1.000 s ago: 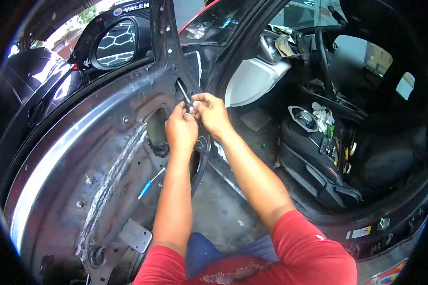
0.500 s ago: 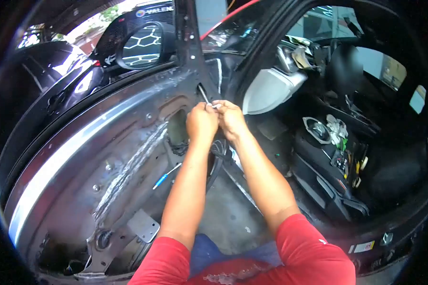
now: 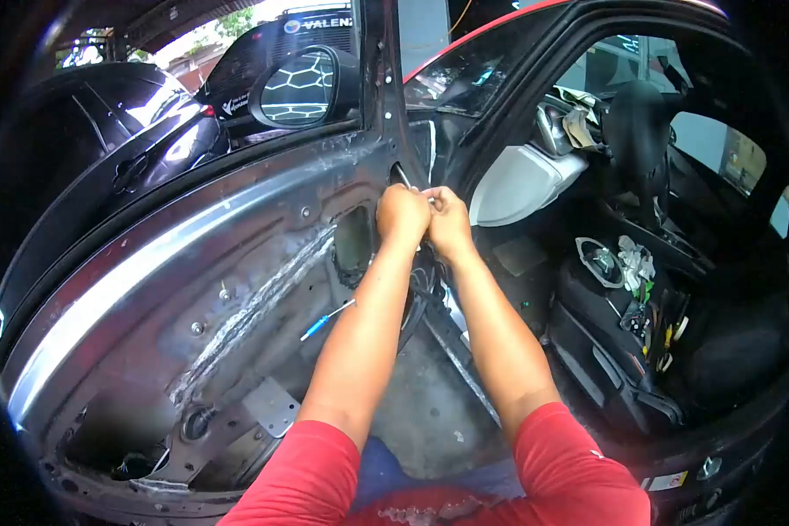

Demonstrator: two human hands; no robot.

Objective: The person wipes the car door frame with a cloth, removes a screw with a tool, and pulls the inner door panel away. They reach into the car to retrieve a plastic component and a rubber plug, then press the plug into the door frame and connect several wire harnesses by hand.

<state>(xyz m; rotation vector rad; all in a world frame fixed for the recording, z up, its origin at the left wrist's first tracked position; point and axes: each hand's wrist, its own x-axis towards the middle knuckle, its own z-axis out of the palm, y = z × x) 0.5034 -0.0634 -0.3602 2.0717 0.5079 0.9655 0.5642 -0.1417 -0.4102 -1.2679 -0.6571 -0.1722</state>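
Note:
Both hands are at the upper front corner of a stripped car door [image 3: 267,197]. My left hand [image 3: 402,215] is closed round a slim, silvery rod [image 3: 403,176], whose far end sits at a dark slot in the door metal. Close beside it, my right hand [image 3: 450,226] pinches with its fingertips near the rod's close end; what lies between these fingers is too small to make out. Below the hands, dark cables [image 3: 422,294] hang between door and body. A screwdriver [image 3: 317,327] with a blue handle rests against the door's inner panel, left of my left forearm.
A side mirror [image 3: 296,88] stands outside the door frame. To the right, the car seat [image 3: 605,337] carries a speaker-like round part [image 3: 599,263], crumpled white material [image 3: 636,259] and several tools. A grey metal plate [image 3: 270,408] is low on the door.
The view has shifted, so door and cabin appear further right. Both hands stay together at the rod by the slot, with the fingers slightly rearranged.

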